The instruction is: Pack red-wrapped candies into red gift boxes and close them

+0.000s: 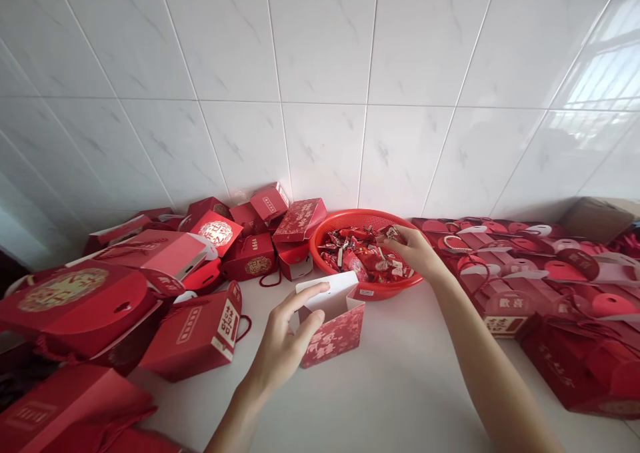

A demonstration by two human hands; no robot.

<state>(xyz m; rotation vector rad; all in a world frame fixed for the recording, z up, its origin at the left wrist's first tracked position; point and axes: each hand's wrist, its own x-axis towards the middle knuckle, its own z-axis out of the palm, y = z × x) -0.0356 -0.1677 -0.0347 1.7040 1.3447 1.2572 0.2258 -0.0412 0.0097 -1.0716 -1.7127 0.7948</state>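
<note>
An open red gift box (336, 336) with a floral print stands upright on the white table, its white flap raised. My left hand (293, 330) grips its near left side, thumb and fingers at the top edge. Behind the box, a red plastic basket (373, 286) holds many candies (357, 256) in shiny red wrappers. My right hand (411, 248) reaches over the basket's right rim, its fingers closed around a wrapped candy at the top of the heap. Parts of those fingertips are hidden among the wrappers.
Red boxes (195, 333) lie jumbled on the left. More red boxes with cord handles (505, 306) stand packed in rows on the right, beside a brown cardboard box (597, 216). A tiled wall (325, 140) rises behind the white table (400, 380).
</note>
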